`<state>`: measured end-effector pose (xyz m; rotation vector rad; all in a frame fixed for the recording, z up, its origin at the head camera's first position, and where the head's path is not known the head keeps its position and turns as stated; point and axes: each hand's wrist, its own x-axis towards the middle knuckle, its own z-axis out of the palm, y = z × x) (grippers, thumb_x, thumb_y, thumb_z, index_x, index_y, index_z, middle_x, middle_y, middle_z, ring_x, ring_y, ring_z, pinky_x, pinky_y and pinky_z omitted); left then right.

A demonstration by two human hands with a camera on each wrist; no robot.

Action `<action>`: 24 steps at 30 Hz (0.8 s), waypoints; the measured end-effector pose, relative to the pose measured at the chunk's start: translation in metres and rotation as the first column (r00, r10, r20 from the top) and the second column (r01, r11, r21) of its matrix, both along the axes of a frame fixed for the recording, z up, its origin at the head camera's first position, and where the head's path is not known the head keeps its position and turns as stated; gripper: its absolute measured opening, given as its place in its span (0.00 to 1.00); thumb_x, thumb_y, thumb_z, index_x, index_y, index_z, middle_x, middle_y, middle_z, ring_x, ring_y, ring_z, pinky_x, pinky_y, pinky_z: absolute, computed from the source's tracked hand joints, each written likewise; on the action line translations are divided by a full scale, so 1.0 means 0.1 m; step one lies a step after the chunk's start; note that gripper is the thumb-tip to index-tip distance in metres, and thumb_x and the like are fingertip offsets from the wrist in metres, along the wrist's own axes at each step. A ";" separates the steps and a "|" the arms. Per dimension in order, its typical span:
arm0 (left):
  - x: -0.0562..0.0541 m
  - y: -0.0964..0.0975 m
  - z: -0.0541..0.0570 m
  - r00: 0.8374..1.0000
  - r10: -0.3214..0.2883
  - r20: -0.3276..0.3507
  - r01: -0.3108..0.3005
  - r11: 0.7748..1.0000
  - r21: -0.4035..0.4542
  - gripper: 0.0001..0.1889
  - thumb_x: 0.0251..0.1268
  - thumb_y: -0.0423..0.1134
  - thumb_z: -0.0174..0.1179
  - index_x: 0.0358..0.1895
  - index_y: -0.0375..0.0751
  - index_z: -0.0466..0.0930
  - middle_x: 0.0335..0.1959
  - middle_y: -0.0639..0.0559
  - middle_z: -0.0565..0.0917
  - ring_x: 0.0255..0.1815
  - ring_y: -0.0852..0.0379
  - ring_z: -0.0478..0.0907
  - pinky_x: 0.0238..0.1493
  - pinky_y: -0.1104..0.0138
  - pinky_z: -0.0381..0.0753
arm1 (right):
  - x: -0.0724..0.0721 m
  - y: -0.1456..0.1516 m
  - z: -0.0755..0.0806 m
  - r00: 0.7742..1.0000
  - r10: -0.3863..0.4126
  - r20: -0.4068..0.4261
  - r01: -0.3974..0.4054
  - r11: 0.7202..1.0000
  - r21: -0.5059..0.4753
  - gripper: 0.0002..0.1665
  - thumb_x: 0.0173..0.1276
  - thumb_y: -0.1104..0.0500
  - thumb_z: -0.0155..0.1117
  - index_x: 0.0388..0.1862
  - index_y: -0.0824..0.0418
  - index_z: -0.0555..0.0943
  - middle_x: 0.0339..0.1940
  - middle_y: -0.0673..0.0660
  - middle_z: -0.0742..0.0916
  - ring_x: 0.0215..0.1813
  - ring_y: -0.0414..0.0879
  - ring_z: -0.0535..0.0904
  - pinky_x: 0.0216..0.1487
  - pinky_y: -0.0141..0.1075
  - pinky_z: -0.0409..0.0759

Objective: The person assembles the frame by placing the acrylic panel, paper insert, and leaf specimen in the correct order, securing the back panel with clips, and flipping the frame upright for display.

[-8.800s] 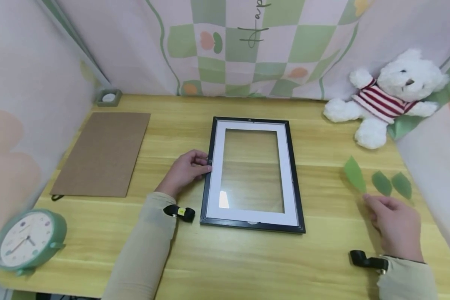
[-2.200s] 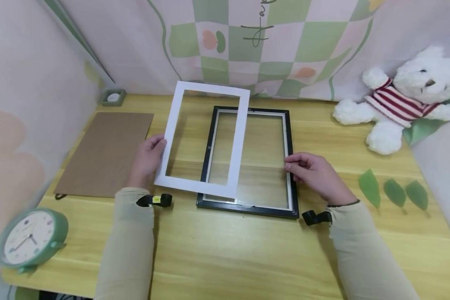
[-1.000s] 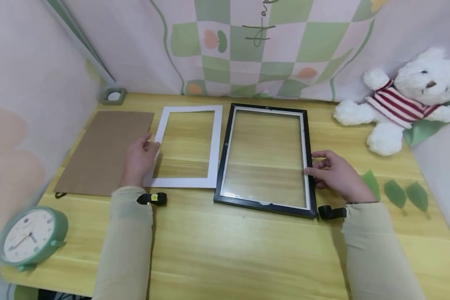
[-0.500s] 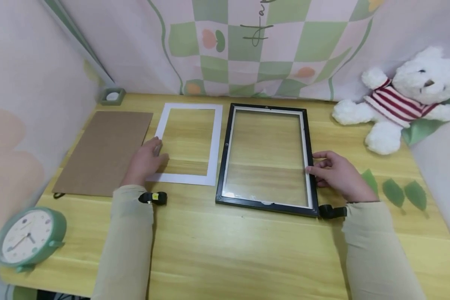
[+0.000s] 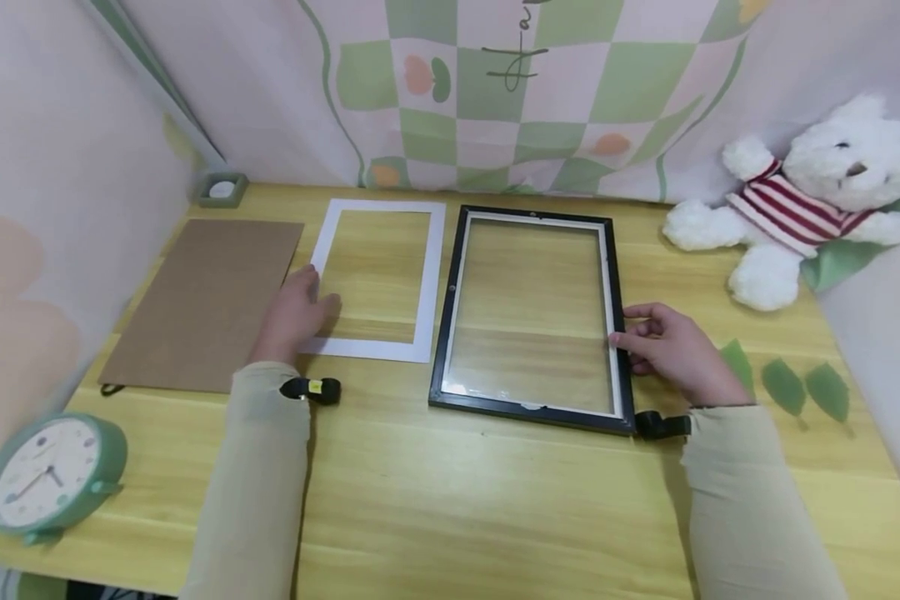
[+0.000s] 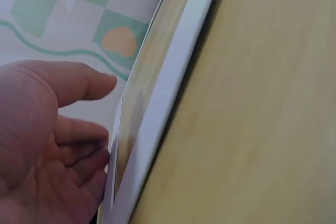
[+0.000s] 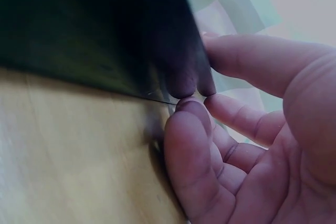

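Observation:
In the head view a white photo mat [image 5: 422,283] lies flat on the wooden table, left of a black picture frame [image 5: 448,321] with a clear pane. My left hand [image 5: 291,315] is at the mat's left edge, thumb apart over its opening. The left wrist view shows curved fingers [image 6: 79,156] against that mat edge, not pinching it. At the frame's right side, my right hand [image 5: 667,346] pinches the bar, thumb [image 7: 252,59] on top and fingers along the outer side.
A brown backing board [image 5: 202,308] lies at left, behind a green alarm clock [image 5: 48,475]. Three green leaves, the middle leaf [image 5: 783,386] among them, lie at right near a white teddy bear [image 5: 832,158]. A small green square holder [image 5: 222,190] stands in the back left corner.
The leaf my right hand held was laid down. My left hand lifted the mat out of the frame and set it at left, then it slid slightly back. The frame moved right.

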<state>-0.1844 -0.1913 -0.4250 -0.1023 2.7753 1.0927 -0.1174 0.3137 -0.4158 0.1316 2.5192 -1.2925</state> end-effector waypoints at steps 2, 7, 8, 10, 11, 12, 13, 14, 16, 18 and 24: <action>-0.01 0.02 0.00 1.000 -0.015 -0.002 0.015 0.999 -0.031 0.30 0.73 0.43 0.53 0.71 0.26 0.63 0.81 0.39 0.51 0.80 0.37 0.48 0.79 0.46 0.48 | 0.00 0.00 -0.01 1.000 0.002 -0.002 -0.002 1.000 0.001 0.44 0.70 0.47 0.69 0.72 0.71 0.62 0.52 0.67 0.80 0.34 0.43 0.82 0.36 0.37 0.87; -0.01 0.02 0.00 1.000 -0.022 0.022 0.023 0.998 -0.062 0.30 0.74 0.43 0.51 0.69 0.23 0.63 0.82 0.39 0.46 0.80 0.36 0.45 0.79 0.46 0.47 | -0.01 -0.05 0.00 1.000 0.003 -0.013 -0.003 1.000 0.001 0.43 0.70 0.48 0.69 0.71 0.72 0.64 0.51 0.68 0.80 0.33 0.44 0.82 0.36 0.37 0.87; -0.02 0.01 0.00 0.999 -0.020 0.029 0.021 0.998 -0.059 0.32 0.74 0.43 0.51 0.72 0.24 0.59 0.82 0.40 0.46 0.81 0.37 0.44 0.79 0.46 0.46 | -0.01 -0.07 0.00 1.000 0.002 -0.017 -0.002 1.000 0.002 0.42 0.70 0.48 0.68 0.71 0.72 0.64 0.51 0.68 0.80 0.33 0.44 0.82 0.36 0.37 0.87; -0.04 0.00 0.00 0.999 -0.022 0.037 0.024 0.998 -0.060 0.34 0.74 0.44 0.50 0.75 0.26 0.55 0.82 0.41 0.45 0.81 0.37 0.44 0.79 0.46 0.46 | 0.00 -0.09 0.01 1.000 -0.003 -0.024 0.003 1.000 0.004 0.41 0.71 0.48 0.68 0.70 0.72 0.64 0.50 0.67 0.80 0.32 0.44 0.82 0.36 0.36 0.87; -0.05 -0.01 -0.01 0.999 -0.020 0.039 0.022 0.998 -0.057 0.34 0.74 0.44 0.50 0.75 0.26 0.55 0.82 0.42 0.45 0.81 0.38 0.44 0.79 0.46 0.46 | 0.00 -0.10 0.01 1.000 -0.005 -0.028 0.005 1.000 0.007 0.41 0.71 0.48 0.68 0.70 0.72 0.64 0.49 0.67 0.80 0.32 0.44 0.82 0.35 0.36 0.87; -0.06 -0.02 -0.01 0.999 -0.021 0.040 0.023 0.998 -0.054 0.35 0.74 0.45 0.50 0.76 0.28 0.54 0.83 0.43 0.45 0.81 0.38 0.44 0.79 0.46 0.46 | 0.00 -0.10 0.01 1.000 -0.008 -0.029 0.008 1.000 0.009 0.41 0.71 0.48 0.68 0.70 0.72 0.65 0.49 0.67 0.80 0.32 0.44 0.82 0.35 0.36 0.87; -0.07 -0.02 -0.02 0.999 -0.022 0.036 0.024 0.998 -0.054 0.35 0.73 0.45 0.50 0.76 0.29 0.54 0.82 0.43 0.46 0.81 0.38 0.44 0.79 0.46 0.46 | 0.00 -0.10 0.01 0.999 -0.009 -0.031 0.009 1.000 0.012 0.41 0.71 0.48 0.68 0.70 0.72 0.65 0.49 0.67 0.80 0.32 0.44 0.82 0.35 0.36 0.87; -0.08 -0.03 -0.03 0.999 -0.022 0.033 0.024 0.998 -0.054 0.35 0.73 0.45 0.50 0.77 0.29 0.55 0.82 0.43 0.47 0.81 0.38 0.45 0.79 0.46 0.47 | 0.00 -0.10 0.01 0.999 -0.010 -0.030 0.010 1.000 0.013 0.41 0.71 0.48 0.68 0.70 0.72 0.65 0.49 0.67 0.80 0.32 0.44 0.82 0.35 0.36 0.87; -0.10 -0.04 -0.03 0.999 -0.018 0.030 0.019 0.998 -0.054 0.35 0.74 0.46 0.50 0.77 0.31 0.55 0.82 0.44 0.47 0.81 0.38 0.45 0.79 0.45 0.47 | 0.01 -0.09 0.01 1.000 -0.009 -0.030 0.010 1.000 0.016 0.41 0.70 0.48 0.68 0.70 0.72 0.65 0.49 0.67 0.80 0.32 0.45 0.82 0.35 0.37 0.87; -0.11 -0.04 -0.03 0.999 -0.016 0.029 0.018 0.998 -0.052 0.35 0.74 0.47 0.50 0.77 0.33 0.55 0.82 0.45 0.48 0.81 0.38 0.45 0.78 0.44 0.47 | 0.01 -0.08 0.01 0.999 -0.009 -0.034 0.010 1.000 0.019 0.41 0.70 0.47 0.68 0.70 0.71 0.65 0.49 0.67 0.81 0.32 0.45 0.82 0.34 0.37 0.87; -0.14 -0.02 -0.01 0.999 -0.017 0.031 0.018 0.999 -0.038 0.35 0.75 0.48 0.50 0.78 0.34 0.54 0.82 0.44 0.48 0.81 0.38 0.45 0.78 0.44 0.47 | 0.01 -0.05 0.02 0.999 -0.011 -0.042 0.013 0.999 0.033 0.41 0.70 0.46 0.68 0.70 0.70 0.66 0.49 0.67 0.82 0.32 0.45 0.82 0.34 0.37 0.87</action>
